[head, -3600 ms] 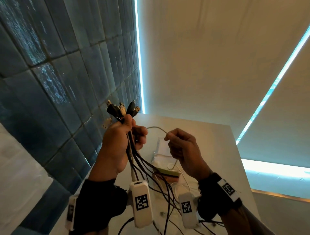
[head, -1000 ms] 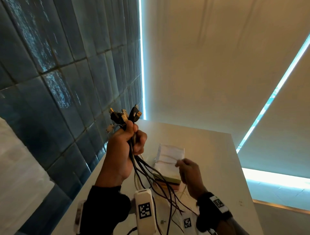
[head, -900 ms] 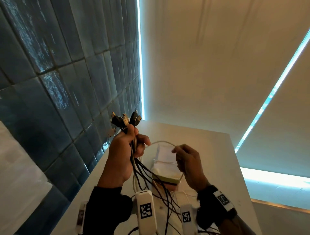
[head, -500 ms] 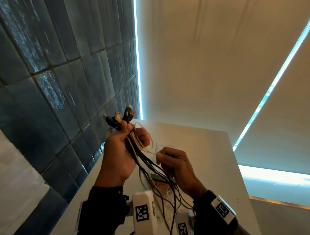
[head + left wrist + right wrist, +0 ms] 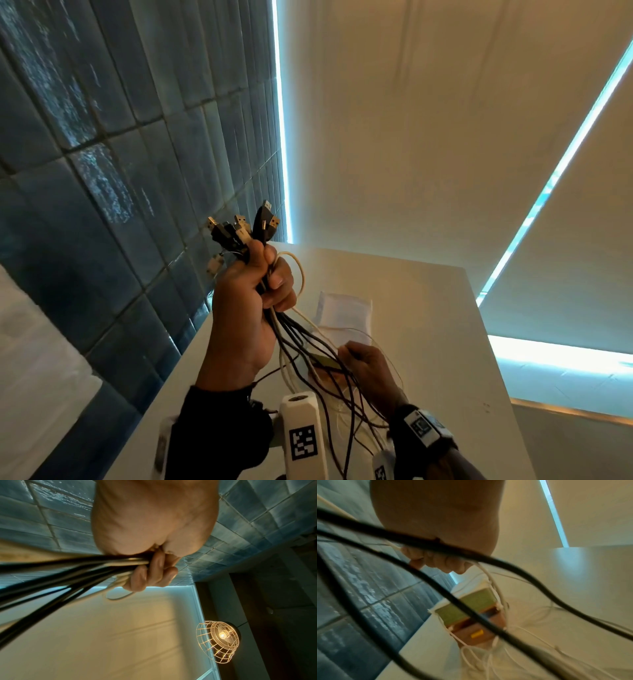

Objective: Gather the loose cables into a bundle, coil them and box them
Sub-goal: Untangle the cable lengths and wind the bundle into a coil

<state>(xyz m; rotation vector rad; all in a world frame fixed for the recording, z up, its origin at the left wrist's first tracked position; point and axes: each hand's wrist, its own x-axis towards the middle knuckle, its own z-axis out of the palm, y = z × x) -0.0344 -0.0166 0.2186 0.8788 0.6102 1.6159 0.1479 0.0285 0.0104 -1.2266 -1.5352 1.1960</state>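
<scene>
My left hand (image 5: 248, 308) is raised above the table and grips a bundle of cables (image 5: 308, 346), mostly black with some white. Their plugs (image 5: 245, 228) stick out above the fist, and the strands hang down towards my wrists. A loop of white cable (image 5: 301, 274) curls out beside the fingers (image 5: 150, 573). My right hand (image 5: 368, 368) is lower, just over the open box (image 5: 344, 313), and pinches a thin white cable (image 5: 488, 577) between curled fingers (image 5: 436, 561). The box (image 5: 471, 601) shows a white lid and a green and brown side.
The white table (image 5: 438, 359) ends at a dark blue tiled wall (image 5: 120, 171) on the left. Thin white wires (image 5: 488, 660) lie tangled on the table in front of the box. A caged lamp (image 5: 217, 641) hangs overhead.
My right hand has dropped from beside the left fist to just above the box, sliding along the white cable. A white loop is now held in the left fist.
</scene>
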